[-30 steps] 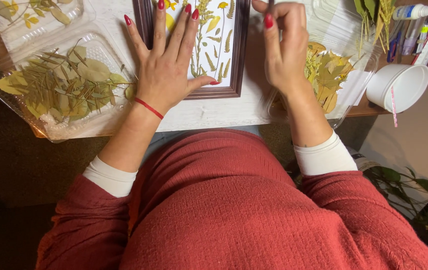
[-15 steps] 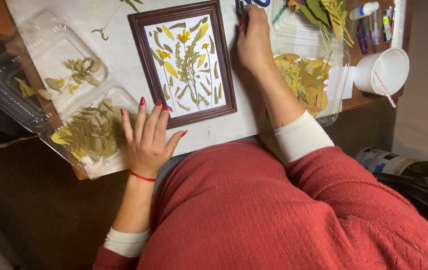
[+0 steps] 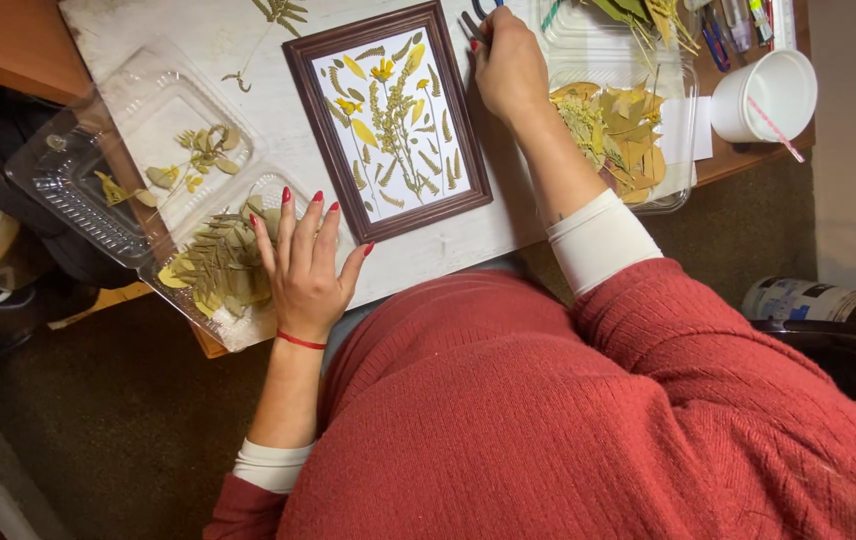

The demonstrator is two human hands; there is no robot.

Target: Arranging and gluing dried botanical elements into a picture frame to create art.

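Left hand [image 3: 303, 265] lies flat, fingers spread; right hand [image 3: 510, 65] grips half-hidden scissors [image 3: 478, 18].

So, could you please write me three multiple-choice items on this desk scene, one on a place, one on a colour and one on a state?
1. Where does the left hand rest?
A. on the clear tray of pressed leaves
B. inside the white cup
C. on the floor

2. What colour is the picture frame?
A. blue
B. dark brown
C. silver

3. What is the right hand doing?
A. lying flat and empty
B. gripping a dark tool
C. holding the frame up in the air

Answers: 1 A, its fingers lie over the tray's edge; 2 B, the moulding is dark brown; 3 B, dark handles stick out above its closed fingers.
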